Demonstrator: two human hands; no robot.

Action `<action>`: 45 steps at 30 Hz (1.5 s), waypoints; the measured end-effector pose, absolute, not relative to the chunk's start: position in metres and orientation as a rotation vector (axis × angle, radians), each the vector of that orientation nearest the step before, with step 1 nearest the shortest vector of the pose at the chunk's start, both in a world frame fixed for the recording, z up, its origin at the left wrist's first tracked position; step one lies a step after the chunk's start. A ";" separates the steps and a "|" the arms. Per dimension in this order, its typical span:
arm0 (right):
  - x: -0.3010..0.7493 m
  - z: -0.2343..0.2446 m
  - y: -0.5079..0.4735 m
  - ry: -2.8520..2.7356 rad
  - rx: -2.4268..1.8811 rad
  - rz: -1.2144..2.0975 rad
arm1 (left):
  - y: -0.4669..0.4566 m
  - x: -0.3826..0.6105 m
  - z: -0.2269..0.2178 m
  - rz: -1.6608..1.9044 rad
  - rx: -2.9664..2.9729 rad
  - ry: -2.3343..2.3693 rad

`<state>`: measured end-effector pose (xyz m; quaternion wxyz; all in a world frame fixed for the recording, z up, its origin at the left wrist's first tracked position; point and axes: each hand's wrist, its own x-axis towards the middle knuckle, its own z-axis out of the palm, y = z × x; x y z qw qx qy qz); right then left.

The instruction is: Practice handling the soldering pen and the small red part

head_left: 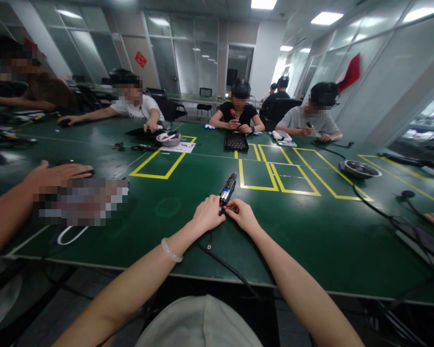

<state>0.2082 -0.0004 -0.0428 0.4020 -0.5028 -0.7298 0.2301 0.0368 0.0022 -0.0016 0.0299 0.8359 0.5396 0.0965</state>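
A black and silver power tool (227, 189), its inner parts apparently exposed, lies on the green table with its narrow end pointing away from me. My left hand (208, 213) is closed around its near end from the left. On the right, my right hand (245, 215) has thumb and fingers drawn together at the same end, by something small and orange-red (233, 208). What those fingertips pinch is too small to make out. A black cable (226, 264) runs from under my left hand over the table edge. Beside it lies a small ring terminal (209, 246).
Yellow tape rectangles (259, 187) mark the green table (148, 212). A metal bowl (360, 169) and cables stand right; another bowl (169, 140) is at back left. A co-worker's hand (58, 176) rests at left. Across sit several people, one behind a black tray (236, 142).
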 end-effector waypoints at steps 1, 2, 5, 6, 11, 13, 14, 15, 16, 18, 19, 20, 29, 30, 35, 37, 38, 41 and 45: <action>0.208 -0.043 0.000 -1.854 -1.266 0.558 | 0.002 0.037 -0.001 0.299 2.572 1.666; 0.207 -0.042 0.000 -1.859 -1.258 0.538 | 0.002 0.037 -0.001 0.302 2.569 1.666; 0.207 -0.039 -0.001 -1.856 -1.237 0.538 | 0.002 0.036 -0.001 0.309 2.570 1.648; 0.207 -0.038 -0.002 -1.856 -1.233 0.546 | 0.002 0.036 -0.001 0.311 2.569 1.644; 0.207 -0.032 -0.008 -1.828 -1.259 0.549 | 0.003 0.035 -0.004 0.335 2.564 1.633; 0.207 -0.031 -0.010 -1.787 -1.268 0.560 | 0.004 0.035 -0.004 0.340 2.567 1.630; 0.207 -0.030 -0.011 -1.771 -1.272 0.565 | 0.004 0.035 -0.005 0.341 2.569 1.631; 0.207 -0.030 -0.011 -1.762 -1.275 0.568 | 0.005 0.036 -0.005 0.341 2.571 1.634; 0.207 -0.030 -0.011 -1.756 -1.278 0.573 | 0.005 0.037 -0.005 0.339 2.570 1.639; 0.208 -0.031 -0.012 -1.745 -1.271 0.598 | 0.006 0.039 -0.005 0.334 2.561 1.665; 0.209 -0.031 -0.011 -1.737 -1.257 0.622 | 0.007 0.040 -0.005 0.334 2.553 1.686; 0.210 -0.032 -0.011 -1.728 -1.238 0.652 | 0.007 0.042 -0.005 0.334 2.546 1.707; 0.215 -0.037 -0.008 -1.702 -1.166 0.754 | 0.007 0.043 0.002 0.313 2.540 1.760; 0.216 -0.037 -0.008 -1.700 -1.168 0.746 | 0.007 0.042 0.003 0.312 2.546 1.757; 0.222 -0.040 -0.005 -1.677 -1.183 0.740 | 0.011 0.032 0.004 0.313 2.584 1.745; 0.223 -0.041 -0.005 -1.682 -1.172 0.747 | 0.014 0.024 0.004 0.293 2.578 1.772; 0.223 -0.041 -0.005 -1.687 -1.167 0.747 | 0.016 0.019 0.004 0.282 2.569 1.794; 0.222 -0.040 -0.006 -1.708 -1.165 0.728 | 0.024 -0.001 0.005 0.252 2.521 1.880; 0.220 -0.039 -0.007 -1.725 -1.179 0.720 | 0.038 -0.037 0.008 0.189 2.406 1.992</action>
